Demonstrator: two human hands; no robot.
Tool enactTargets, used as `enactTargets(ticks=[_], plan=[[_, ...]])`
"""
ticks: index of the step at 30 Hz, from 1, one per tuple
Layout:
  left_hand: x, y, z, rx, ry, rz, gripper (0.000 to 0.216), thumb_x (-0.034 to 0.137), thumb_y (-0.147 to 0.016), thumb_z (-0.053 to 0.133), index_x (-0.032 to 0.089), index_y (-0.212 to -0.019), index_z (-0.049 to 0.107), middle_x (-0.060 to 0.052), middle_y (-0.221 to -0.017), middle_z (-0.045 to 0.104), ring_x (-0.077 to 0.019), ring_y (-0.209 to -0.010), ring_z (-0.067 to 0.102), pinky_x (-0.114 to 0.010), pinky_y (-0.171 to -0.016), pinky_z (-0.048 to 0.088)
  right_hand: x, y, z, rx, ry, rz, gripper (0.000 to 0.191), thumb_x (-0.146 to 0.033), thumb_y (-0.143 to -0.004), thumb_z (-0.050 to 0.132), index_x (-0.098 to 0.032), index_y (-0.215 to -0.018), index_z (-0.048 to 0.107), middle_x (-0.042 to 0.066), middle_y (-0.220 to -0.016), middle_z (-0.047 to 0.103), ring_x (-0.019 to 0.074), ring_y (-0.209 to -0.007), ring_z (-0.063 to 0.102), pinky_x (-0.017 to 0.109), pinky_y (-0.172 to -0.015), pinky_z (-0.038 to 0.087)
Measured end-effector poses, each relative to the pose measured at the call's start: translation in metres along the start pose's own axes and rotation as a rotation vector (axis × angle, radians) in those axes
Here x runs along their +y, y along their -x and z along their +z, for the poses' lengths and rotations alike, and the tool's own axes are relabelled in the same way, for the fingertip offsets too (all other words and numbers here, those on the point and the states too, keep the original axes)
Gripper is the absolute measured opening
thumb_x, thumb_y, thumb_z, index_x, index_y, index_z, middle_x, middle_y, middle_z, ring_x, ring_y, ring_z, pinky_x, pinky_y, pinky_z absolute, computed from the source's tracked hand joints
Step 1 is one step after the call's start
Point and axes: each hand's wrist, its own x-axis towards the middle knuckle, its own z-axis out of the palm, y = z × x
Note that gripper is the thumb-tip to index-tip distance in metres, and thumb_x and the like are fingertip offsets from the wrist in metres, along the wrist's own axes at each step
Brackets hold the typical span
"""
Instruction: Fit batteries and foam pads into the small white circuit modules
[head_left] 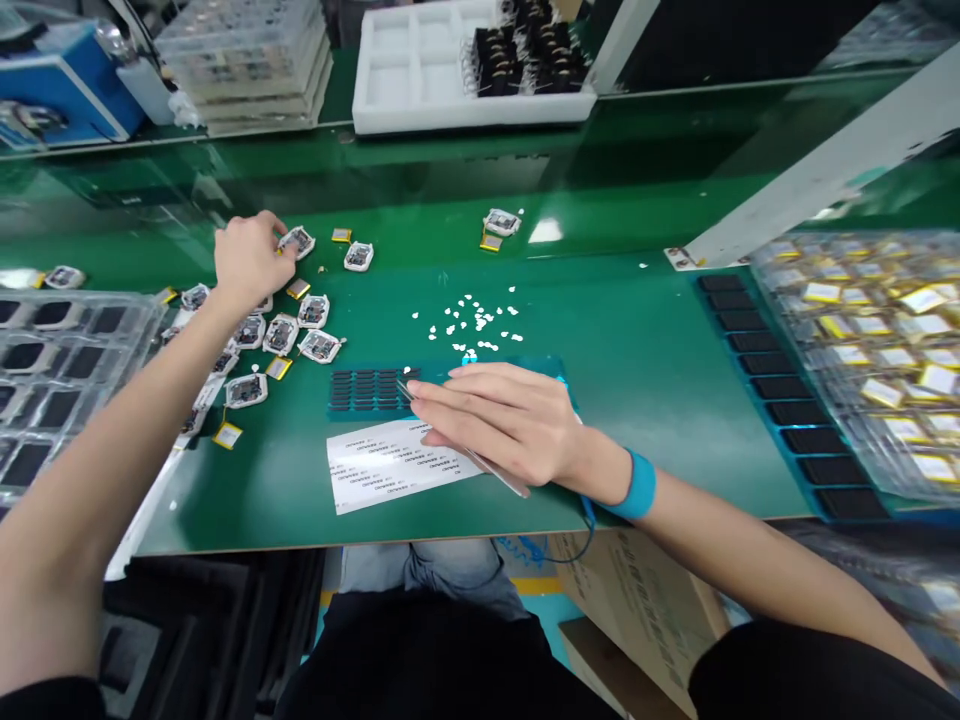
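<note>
My left hand (251, 258) reaches to the back left, its fingers pinched on the edge of a small white-framed circuit board module (298, 243). In my right hand (517, 420) is a pair of metal tweezers (501, 474), with their tips pointing left. A small white round sticker (407, 370) shows at or just behind the tips; I cannot tell whether they grip it. Below the tips lies a blue sheet with rows of black strips (364, 390). A white printed backing sheet (394, 468) lies in front, partly under the right hand.
Several modules (281, 334) and small batteries (279, 367) lie at left beside a clear tray (75, 345). White round bits (480, 322) are scattered mid-table. At right are a strip of black pads (795, 412) and a battery tray (885, 350). A white post (810, 150) rises behind.
</note>
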Motion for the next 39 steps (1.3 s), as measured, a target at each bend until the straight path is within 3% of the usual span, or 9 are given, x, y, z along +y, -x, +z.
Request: enactTargets(ticks=[2, 6, 12, 17, 20, 22, 26, 33, 39], plan=[[-0.002, -0.007, 0.01, -0.054, -0.002, 0.062, 0.029, 0.043, -0.077, 0.075, 0.025, -0.086, 0.055, 0.009, -0.101, 0.06, -0.0236, -0.136, 0.027, -0.042, -0.122, 0.004, 0.0, -0.001, 0.0, 0.007, -0.002, -0.01, 0.02, -0.026, -0.092, 0.073, -0.011, -0.104, 0.074, 0.008, -0.109, 0.078, 0.0149, -0.092, 0.077, 0.03, -0.084, 0.067], [-0.006, -0.029, 0.041, -0.217, 0.036, 0.125, 0.029, 0.042, -0.072, 0.074, 0.025, -0.094, 0.065, 0.003, -0.113, 0.065, -0.0256, -0.128, 0.042, -0.04, -0.118, 0.02, -0.001, -0.001, -0.001, -0.009, -0.003, -0.008, 0.017, -0.026, -0.094, 0.071, -0.013, -0.104, 0.074, 0.005, -0.108, 0.078, 0.0119, -0.093, 0.077, 0.028, -0.086, 0.066], [0.001, -0.037, 0.047, -0.221, 0.088, 0.08, 0.022, 0.021, -0.07, 0.078, 0.025, -0.08, 0.059, 0.005, -0.071, 0.052, -0.0183, -0.095, 0.052, -0.03, -0.095, 0.037, -0.001, 0.001, -0.003, -0.024, -0.022, 0.004, 0.02, -0.026, -0.096, 0.068, -0.01, -0.107, 0.072, 0.007, -0.113, 0.077, 0.0143, -0.096, 0.077, 0.029, -0.087, 0.065], [0.03, 0.007, 0.042, -0.152, 0.236, 0.054, 0.022, 0.026, -0.09, 0.073, 0.021, -0.089, 0.051, 0.011, -0.075, 0.056, -0.0079, -0.077, 0.052, -0.023, -0.078, 0.043, -0.001, 0.005, 0.002, 0.048, -0.054, 0.087, 0.028, -0.025, -0.104, 0.048, -0.008, -0.116, 0.067, 0.011, -0.115, 0.077, 0.0192, -0.107, 0.073, 0.034, -0.087, 0.063], [0.055, 0.055, 0.052, -0.184, 0.436, 0.045, 0.022, 0.039, -0.1, 0.059, 0.021, -0.095, 0.048, 0.007, -0.088, 0.069, -0.0106, -0.081, 0.068, -0.029, -0.082, 0.053, -0.003, 0.005, 0.004, 0.07, -0.024, 0.178, 0.026, -0.017, -0.104, 0.043, -0.01, -0.118, 0.064, 0.005, -0.09, 0.079, 0.0142, -0.075, 0.071, 0.028, -0.063, 0.057], [0.071, 0.09, 0.057, -0.232, 0.742, -0.032, 0.022, 0.037, -0.094, 0.067, 0.02, -0.098, 0.054, 0.0, -0.088, 0.074, -0.017, -0.078, 0.074, -0.034, -0.081, 0.057, -0.005, 0.004, 0.004, 0.075, 0.002, 0.228, 0.025, -0.011, -0.103, 0.042, -0.011, -0.115, 0.063, -0.001, -0.071, 0.071, 0.0105, -0.054, 0.057, 0.026, -0.05, 0.044], [0.092, 0.141, 0.061, -0.38, 0.848, -0.079, 0.034, 0.03, -0.095, 0.066, 0.022, -0.127, 0.058, 0.0, -0.079, 0.076, -0.0183, -0.068, 0.076, -0.028, -0.064, 0.059, -0.01, 0.003, 0.001, 0.076, 0.063, 0.236, 0.016, -0.023, -0.102, 0.054, -0.015, -0.113, 0.064, -0.007, -0.063, 0.066, 0.0084, -0.048, 0.049, 0.026, -0.048, 0.039], [0.097, 0.162, 0.063, -0.367, 0.832, -0.024, 0.016, 0.018, -0.096, 0.061, 0.016, -0.111, 0.067, -0.001, -0.084, 0.078, -0.0154, -0.07, 0.077, -0.023, -0.062, 0.061, -0.008, 0.004, 0.003, -0.038, 0.028, 0.272, 0.012, -0.012, -0.095, 0.059, -0.023, -0.1, 0.063, -0.01, -0.057, 0.06, 0.0073, -0.047, 0.049, 0.024, -0.045, 0.036], [0.097, 0.164, 0.061, -0.329, 0.834, -0.047, 0.016, 0.014, -0.096, 0.06, 0.015, -0.111, 0.067, 0.0, -0.078, 0.077, -0.0154, -0.066, 0.077, -0.024, -0.064, 0.063, -0.006, 0.006, 0.008, -0.048, -0.02, 0.4, 0.004, -0.025, -0.098, 0.063, -0.021, -0.1, 0.062, -0.007, -0.064, 0.066, 0.0063, -0.05, 0.057, 0.021, -0.047, 0.039]])
